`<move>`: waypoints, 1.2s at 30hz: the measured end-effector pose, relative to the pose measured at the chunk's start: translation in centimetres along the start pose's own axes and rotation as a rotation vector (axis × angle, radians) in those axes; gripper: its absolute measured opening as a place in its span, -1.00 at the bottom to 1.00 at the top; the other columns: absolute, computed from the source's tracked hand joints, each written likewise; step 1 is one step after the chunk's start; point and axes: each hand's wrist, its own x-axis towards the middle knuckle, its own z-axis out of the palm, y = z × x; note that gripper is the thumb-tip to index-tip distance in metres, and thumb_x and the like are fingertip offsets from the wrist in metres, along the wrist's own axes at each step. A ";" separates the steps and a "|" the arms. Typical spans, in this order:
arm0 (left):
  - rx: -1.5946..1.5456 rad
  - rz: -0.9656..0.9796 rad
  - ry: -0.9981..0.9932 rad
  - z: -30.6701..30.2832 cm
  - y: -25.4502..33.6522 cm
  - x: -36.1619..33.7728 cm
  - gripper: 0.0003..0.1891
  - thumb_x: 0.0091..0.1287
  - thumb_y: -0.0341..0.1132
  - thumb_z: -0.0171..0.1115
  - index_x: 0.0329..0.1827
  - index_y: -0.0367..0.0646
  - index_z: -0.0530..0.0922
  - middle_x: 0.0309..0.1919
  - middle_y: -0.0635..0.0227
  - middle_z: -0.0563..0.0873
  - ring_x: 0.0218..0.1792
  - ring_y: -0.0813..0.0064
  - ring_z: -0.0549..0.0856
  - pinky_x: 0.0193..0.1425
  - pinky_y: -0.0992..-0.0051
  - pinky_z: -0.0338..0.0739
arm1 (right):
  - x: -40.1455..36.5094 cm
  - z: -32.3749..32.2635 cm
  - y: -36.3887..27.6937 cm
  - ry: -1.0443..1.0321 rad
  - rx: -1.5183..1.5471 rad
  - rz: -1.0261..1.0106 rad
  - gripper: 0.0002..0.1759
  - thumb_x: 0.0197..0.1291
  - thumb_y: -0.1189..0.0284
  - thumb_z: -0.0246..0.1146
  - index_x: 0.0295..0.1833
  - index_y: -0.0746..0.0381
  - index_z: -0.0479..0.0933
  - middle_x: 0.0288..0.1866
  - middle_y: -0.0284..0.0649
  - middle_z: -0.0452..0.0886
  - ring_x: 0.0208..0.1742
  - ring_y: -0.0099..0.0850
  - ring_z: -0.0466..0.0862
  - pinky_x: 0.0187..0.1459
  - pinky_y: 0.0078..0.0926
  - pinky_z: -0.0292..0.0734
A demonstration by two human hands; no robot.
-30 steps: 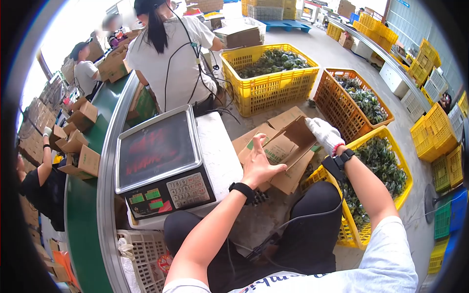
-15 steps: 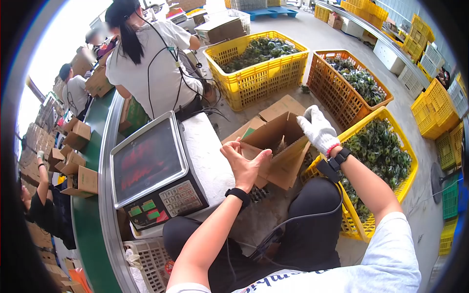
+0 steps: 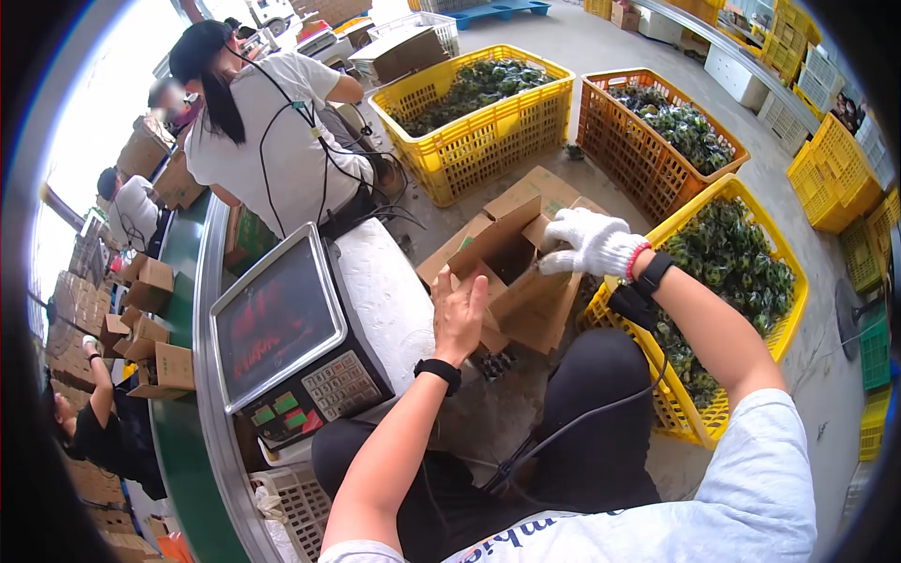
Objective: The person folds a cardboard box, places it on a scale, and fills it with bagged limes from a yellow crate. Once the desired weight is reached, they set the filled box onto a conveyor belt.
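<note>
A cardboard box [image 3: 530, 302] with its top flaps standing up is just in front of my knees, its inside dark. My left hand [image 3: 457, 314], bare with a black wristband, holds the box's near left side, fingers pointing up along the cardboard. On the opposite side my right hand [image 3: 591, 246], in a white knitted glove, has its fingers and thumb curled over the right rim. Left of the box is a digital scale [image 3: 282, 328] with a keypad, beside a white foam block [image 3: 380, 296]. Flattened cardboard [image 3: 540, 192] lies behind the box.
Yellow crates [image 3: 469, 155] [image 3: 699, 427] and an orange crate [image 3: 624, 141] hold dark green bundles. A green conveyor [image 3: 183, 450] runs along the left, with small cartons [image 3: 174, 366] beyond it. A seated co-worker [image 3: 277, 131] has hanging cables behind. A white basket [image 3: 296, 502] stands below the scale.
Both hands have come closer to the box rim, the right moving left and down. My left fingers now lie against the cardboard. The camera view has shifted slightly.
</note>
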 end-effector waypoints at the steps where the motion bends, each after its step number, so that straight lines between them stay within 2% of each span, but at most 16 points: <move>1: -0.034 0.040 -0.005 -0.3 0.1 0.2 -0.26 0.26 0.14 0.47 0.38 -0.15 0.54 0.26 -0.02 0.50 0.37 -0.01 0.44 0.45 0.11 0.35 | 0.6 0.5 -0.2 0.006 -0.003 0.099 -0.39 0.19 -0.16 0.35 0.05 0.14 0.65 0.03 -0.07 0.65 0.15 -0.06 0.64 0.22 -0.19 0.52; 4: -0.379 -0.036 0.032 -1.6 2.7 -0.3 -0.23 0.29 0.14 0.47 0.40 -0.19 0.43 0.18 0.06 0.54 0.34 0.04 0.48 0.47 0.15 0.36 | 1.5 1.4 -1.0 0.058 0.079 0.240 -0.31 0.06 -0.13 0.46 0.11 0.16 0.58 0.07 -0.03 0.63 0.19 -0.04 0.62 0.23 -0.17 0.51; 8: -0.469 -0.045 0.133 -2.0 3.4 -0.4 -0.07 0.05 -0.01 0.69 0.44 -0.09 0.37 0.18 0.13 0.60 0.28 0.09 0.61 0.42 0.14 0.44 | 1.3 3.5 -0.7 0.283 0.186 0.337 -0.07 -0.15 -0.05 0.62 0.29 0.17 0.44 0.30 0.01 0.51 0.33 0.02 0.53 0.29 -0.09 0.49; 9: -0.469 -0.042 0.126 -2.2 3.6 -0.3 -0.07 0.05 -0.01 0.69 0.44 -0.09 0.37 0.18 0.13 0.60 0.28 0.09 0.61 0.42 0.14 0.44 | 0.9 3.4 -0.7 0.242 0.277 0.404 0.09 -0.20 -0.02 0.66 0.44 0.11 0.31 0.43 0.05 0.37 0.42 0.04 0.45 0.38 -0.06 0.44; 11: -0.171 0.146 0.110 -2.6 4.0 0.4 -0.03 0.02 0.02 0.68 0.50 -0.02 0.36 0.28 0.19 0.60 0.27 0.13 0.64 0.40 0.15 0.46 | 0.2 4.1 -0.1 0.285 0.343 0.395 0.12 -0.19 0.01 0.66 0.49 0.09 0.27 0.43 0.07 0.36 0.44 0.03 0.44 0.42 -0.07 0.41; 13: -0.092 0.111 0.035 -3.1 3.9 0.3 -0.04 0.03 0.06 0.65 0.51 0.03 0.37 0.30 0.20 0.60 0.31 0.11 0.61 0.45 0.12 0.41 | -0.5 3.6 -0.2 0.268 0.458 0.375 0.21 -0.14 0.06 0.65 0.60 0.02 0.14 0.47 0.10 0.30 0.50 0.00 0.41 0.48 -0.12 0.36; 15: -0.005 0.074 -0.041 -3.0 3.4 -0.1 -0.05 0.03 0.09 0.62 0.52 0.07 0.39 0.32 0.21 0.60 0.35 0.09 0.58 0.50 0.10 0.37 | -0.3 4.8 0.7 0.338 0.476 0.304 0.13 -0.07 0.09 0.62 0.59 0.01 0.19 0.47 0.09 0.31 0.49 0.01 0.41 0.48 -0.12 0.36; 17: 0.210 0.295 -0.050 -2.0 2.0 -0.5 -0.18 0.13 0.12 0.54 0.46 0.06 0.46 0.39 0.20 0.55 0.39 0.14 0.53 0.55 0.05 0.28 | -0.2 5.1 1.5 0.409 0.492 0.228 0.05 -0.01 0.11 0.59 0.59 0.00 0.23 0.47 0.08 0.33 0.48 0.02 0.42 0.48 -0.13 0.36; 19: 0.235 0.284 -0.058 -2.1 2.1 -0.5 -0.23 0.16 0.13 0.50 0.41 0.03 0.50 0.41 0.17 0.52 0.41 0.11 0.51 0.56 0.03 0.27 | -0.1 4.6 2.0 0.183 0.356 0.112 -0.15 0.11 0.13 0.51 0.52 -0.02 0.38 0.48 0.06 0.37 0.49 0.04 0.41 0.48 -0.13 0.35; 22: 0.279 0.281 -0.079 -1.7 2.1 0.0 -0.24 0.19 0.17 0.46 0.39 -0.01 0.50 0.43 0.10 0.48 0.43 0.07 0.47 0.58 -0.02 0.21 | -0.8 4.4 1.4 0.190 0.295 0.125 -0.30 0.19 0.11 0.46 0.45 -0.03 0.49 0.48 0.04 0.40 0.49 0.05 0.41 0.49 -0.12 0.34; 24: 0.301 0.292 -0.094 -1.5 2.8 0.7 -0.19 0.18 0.20 0.45 0.42 -0.03 0.45 0.44 0.06 0.47 0.44 0.05 0.46 0.60 -0.04 0.17 | -0.9 4.5 1.6 0.151 0.294 0.129 -0.25 0.24 0.03 0.40 0.52 -0.07 0.41 0.56 0.06 0.32 0.53 0.06 0.37 0.50 -0.11 0.32; 27: 0.205 0.158 -0.239 -0.6 4.6 2.4 0.16 0.03 0.38 0.46 0.61 0.01 0.13 0.50 0.01 0.34 0.52 0.02 0.31 0.62 -0.10 0.05 | -1.1 4.4 1.7 0.011 0.199 0.145 -0.15 0.34 -0.10 0.23 0.67 -0.17 0.16 0.66 0.15 0.16 0.59 0.13 0.29 0.53 -0.10 0.27; 32: 0.274 0.078 -0.234 1.9 4.8 2.7 0.39 -0.14 0.38 0.57 0.71 0.12 -0.07 0.58 0.02 0.12 0.60 -0.10 0.06 0.60 -0.24 -0.04 | -1.1 4.4 2.4 -0.084 0.199 0.165 -0.02 0.31 -0.27 0.13 0.73 -0.25 -0.06 0.67 0.26 0.07 0.58 0.17 0.31 0.53 -0.10 0.25; 34: 0.190 0.021 -0.244 2.0 4.6 2.4 0.41 -0.17 0.34 0.61 0.72 0.20 -0.10 0.59 -0.01 0.10 0.62 -0.14 0.00 0.61 -0.27 -0.09 | -0.8 3.8 2.3 -0.129 0.266 0.191 -0.19 0.41 -0.07 0.12 0.69 -0.18 0.07 0.70 0.15 0.06 0.57 0.18 0.32 0.48 -0.07 0.35; 35: 0.180 0.046 -0.235 2.1 4.4 2.4 0.42 -0.17 0.32 0.63 0.73 0.23 -0.11 0.60 -0.03 0.06 0.63 -0.19 -0.05 0.61 -0.29 -0.11 | -0.3 6.3 5.2 -0.041 -0.001 -0.182 -0.39 0.49 0.20 0.07 0.60 -0.08 0.22 0.73 0.00 0.04 0.56 0.18 0.34 0.42 -0.05 0.46; 36: 0.179 0.049 -0.245 2.2 4.4 2.4 0.42 -0.17 0.32 0.63 0.73 0.23 -0.11 0.60 -0.03 0.06 0.63 -0.19 -0.05 0.61 -0.29 -0.11 | -0.5 6.4 4.9 -0.042 0.005 -0.173 -0.39 0.49 0.20 0.07 0.60 -0.08 0.22 0.73 0.00 0.04 0.56 0.18 0.34 0.42 -0.05 0.46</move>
